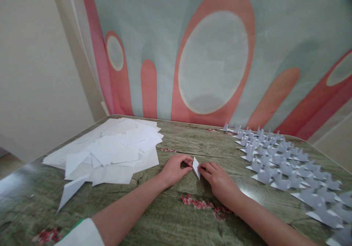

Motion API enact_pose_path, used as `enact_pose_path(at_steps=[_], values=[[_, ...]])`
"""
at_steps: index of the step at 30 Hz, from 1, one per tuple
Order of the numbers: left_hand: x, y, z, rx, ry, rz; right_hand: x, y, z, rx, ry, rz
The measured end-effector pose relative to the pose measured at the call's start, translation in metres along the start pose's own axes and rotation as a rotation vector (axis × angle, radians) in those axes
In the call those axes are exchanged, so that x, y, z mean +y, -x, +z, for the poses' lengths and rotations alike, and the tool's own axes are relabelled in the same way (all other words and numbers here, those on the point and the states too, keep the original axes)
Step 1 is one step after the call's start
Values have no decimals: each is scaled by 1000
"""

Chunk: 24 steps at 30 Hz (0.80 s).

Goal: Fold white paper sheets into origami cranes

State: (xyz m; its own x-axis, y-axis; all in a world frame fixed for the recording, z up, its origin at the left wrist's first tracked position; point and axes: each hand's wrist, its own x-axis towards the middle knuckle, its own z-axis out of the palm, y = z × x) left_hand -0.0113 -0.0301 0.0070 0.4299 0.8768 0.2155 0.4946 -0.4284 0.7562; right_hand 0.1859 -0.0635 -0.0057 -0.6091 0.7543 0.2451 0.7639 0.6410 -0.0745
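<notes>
Head view, and centre stage is a small white folded paper piece (196, 168), standing on edge, slim and pointed, between two bare hands above the middle of the bench (154, 220). Right hand (220, 182) comes in from the right, and its grip is pinching the folded paper piece along the right edge, thumb and fingertips together. Left hand (174, 171) meets it from the other side, thumb and forefinger curled close at the left edge; whether that grip pinches the paper or merely rests against it, one cannot tell. A white sleeve (82, 235) with green trim runs up the left forearm.

Over to the left, a broad, loose heap of white sheets (115, 150), overlapping at all angles, with faint marks on a lower one too blurred to read. One folded sheet (72, 191) juts from its near edge, tapering to a point. Across to the right, what a turnout: rows of white folded figures (286, 165), peaks up, massed along that side of the bench. Red blossom print (198, 203) dots the wood-grain surface near the hands. Behind it all hangs a pale green backdrop (214, 62) with coral ovals and bars.
</notes>
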Motion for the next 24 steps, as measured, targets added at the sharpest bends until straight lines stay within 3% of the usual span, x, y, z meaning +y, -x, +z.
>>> enact_pose_path(at_steps=[24], values=[[-3, 3, 1, -14, -288, 214, -2, 3, 6, 89, -62, 2]])
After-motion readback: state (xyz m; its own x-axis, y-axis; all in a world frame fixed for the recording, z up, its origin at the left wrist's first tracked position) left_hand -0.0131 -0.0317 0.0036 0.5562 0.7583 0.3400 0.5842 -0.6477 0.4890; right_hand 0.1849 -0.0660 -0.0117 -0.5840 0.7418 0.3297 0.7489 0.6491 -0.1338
